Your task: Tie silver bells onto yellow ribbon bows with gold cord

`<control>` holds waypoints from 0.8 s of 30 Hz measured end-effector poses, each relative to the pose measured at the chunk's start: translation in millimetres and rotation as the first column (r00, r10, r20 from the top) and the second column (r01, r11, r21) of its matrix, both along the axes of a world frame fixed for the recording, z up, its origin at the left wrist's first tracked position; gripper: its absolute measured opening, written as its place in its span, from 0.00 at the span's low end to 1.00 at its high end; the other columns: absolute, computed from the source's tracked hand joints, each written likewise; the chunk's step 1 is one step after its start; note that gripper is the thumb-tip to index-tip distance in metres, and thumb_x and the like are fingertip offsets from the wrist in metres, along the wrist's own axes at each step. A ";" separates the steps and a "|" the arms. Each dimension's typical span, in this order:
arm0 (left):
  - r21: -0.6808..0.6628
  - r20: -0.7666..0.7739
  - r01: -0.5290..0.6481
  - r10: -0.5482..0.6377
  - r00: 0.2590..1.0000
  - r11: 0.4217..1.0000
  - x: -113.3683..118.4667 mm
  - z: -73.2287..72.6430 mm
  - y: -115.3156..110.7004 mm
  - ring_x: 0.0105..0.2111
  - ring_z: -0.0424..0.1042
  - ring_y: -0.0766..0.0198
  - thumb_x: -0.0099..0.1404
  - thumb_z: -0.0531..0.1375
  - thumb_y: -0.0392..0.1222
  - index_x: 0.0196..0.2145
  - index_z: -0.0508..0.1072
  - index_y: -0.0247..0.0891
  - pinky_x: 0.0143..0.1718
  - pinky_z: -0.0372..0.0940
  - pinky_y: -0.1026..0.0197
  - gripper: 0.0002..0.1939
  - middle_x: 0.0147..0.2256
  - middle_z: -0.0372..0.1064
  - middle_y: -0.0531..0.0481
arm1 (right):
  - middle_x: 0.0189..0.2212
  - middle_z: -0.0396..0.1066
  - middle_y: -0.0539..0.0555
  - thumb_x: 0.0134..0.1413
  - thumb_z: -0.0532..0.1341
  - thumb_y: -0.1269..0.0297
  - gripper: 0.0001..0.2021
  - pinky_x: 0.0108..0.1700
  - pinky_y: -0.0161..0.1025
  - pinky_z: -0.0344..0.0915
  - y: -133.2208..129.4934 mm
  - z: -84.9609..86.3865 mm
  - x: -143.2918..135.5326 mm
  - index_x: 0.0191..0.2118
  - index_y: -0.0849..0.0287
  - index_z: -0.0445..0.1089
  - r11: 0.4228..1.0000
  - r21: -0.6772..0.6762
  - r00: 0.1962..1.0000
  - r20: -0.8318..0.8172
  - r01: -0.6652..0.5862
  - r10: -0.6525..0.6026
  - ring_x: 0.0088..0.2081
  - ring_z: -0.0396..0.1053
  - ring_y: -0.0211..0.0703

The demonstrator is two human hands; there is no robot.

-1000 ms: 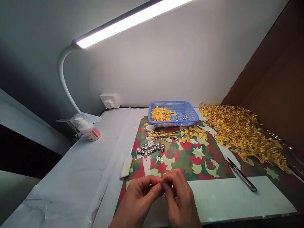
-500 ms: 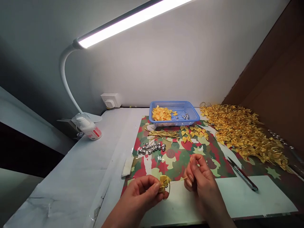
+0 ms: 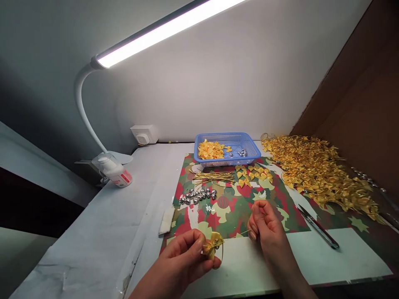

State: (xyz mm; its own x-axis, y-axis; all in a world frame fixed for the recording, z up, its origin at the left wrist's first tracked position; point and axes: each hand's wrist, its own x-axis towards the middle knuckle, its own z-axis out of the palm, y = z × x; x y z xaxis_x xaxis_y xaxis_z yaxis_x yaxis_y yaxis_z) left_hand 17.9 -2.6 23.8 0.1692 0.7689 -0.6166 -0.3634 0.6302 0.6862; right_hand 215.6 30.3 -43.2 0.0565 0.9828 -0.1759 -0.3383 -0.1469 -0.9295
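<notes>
Between the thumb and fingers of my left hand [image 3: 187, 257] is a gold ribbon bow [image 3: 214, 244] with a thin cord loop at its side. A small silver bell shows partly at the bow's middle. My right hand [image 3: 267, 227] is closed in a pinch to the right of it, apart from the bow. A gold cord [image 3: 245, 233] runs into its curled fingers, and its tip is hidden there. Both hands are above the front of the patterned mat [image 3: 232, 214]. Silver bells [image 3: 198, 196], gold cords [image 3: 213, 177] and loose bows [image 3: 254, 174] lie beyond them.
A blue basket [image 3: 227, 162] of bows and bells stands at the back. Finished-looking bows form a large pile [image 3: 318, 174] on the right. Tweezers [image 3: 319, 228] lie right of my right hand. A white pad [image 3: 166, 221], a pump bottle [image 3: 116, 172] and a lamp [image 3: 84, 104] are left.
My right hand has shifted slightly right, away from the bow. In my left hand the bow has turned a little, showing more of its front. The camera view has moved slightly.
</notes>
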 end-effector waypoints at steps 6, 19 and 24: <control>0.007 -0.051 0.030 -0.030 0.998 1.000 0.0 -2.8 -0.8 0.33 0.79 0.58 0.56 0.70 0.54 0.31 0.76 0.35 0.44 0.72 0.57 0.18 0.32 0.75 0.49 | 0.21 0.46 0.41 0.65 0.56 0.44 0.18 0.23 0.32 0.45 -3.8 -1.8 -0.3 0.37 0.55 0.58 0.998 0.026 0.996 0.066 -0.058 0.056 0.22 0.45 0.32; 0.275 -0.182 0.017 0.034 0.983 0.961 4.8 -19.4 7.5 0.24 0.70 0.68 0.48 0.76 0.46 0.21 0.61 0.38 0.32 0.70 0.61 0.25 0.21 0.68 0.57 | 0.19 0.45 0.41 0.67 0.53 0.45 0.19 0.23 0.33 0.42 -16.5 9.8 -2.6 0.33 0.56 0.58 0.991 0.074 0.983 0.157 -0.111 0.098 0.20 0.43 0.32; 0.324 -0.218 0.033 0.041 0.975 0.945 2.3 -24.1 6.8 0.25 0.72 0.66 0.48 0.76 0.47 0.23 0.66 0.37 0.32 0.69 0.63 0.22 0.22 0.69 0.56 | 0.20 0.48 0.42 0.65 0.56 0.45 0.18 0.23 0.33 0.46 -8.0 15.1 18.8 0.35 0.55 0.61 0.993 0.117 0.977 0.212 -0.010 -0.015 0.21 0.47 0.33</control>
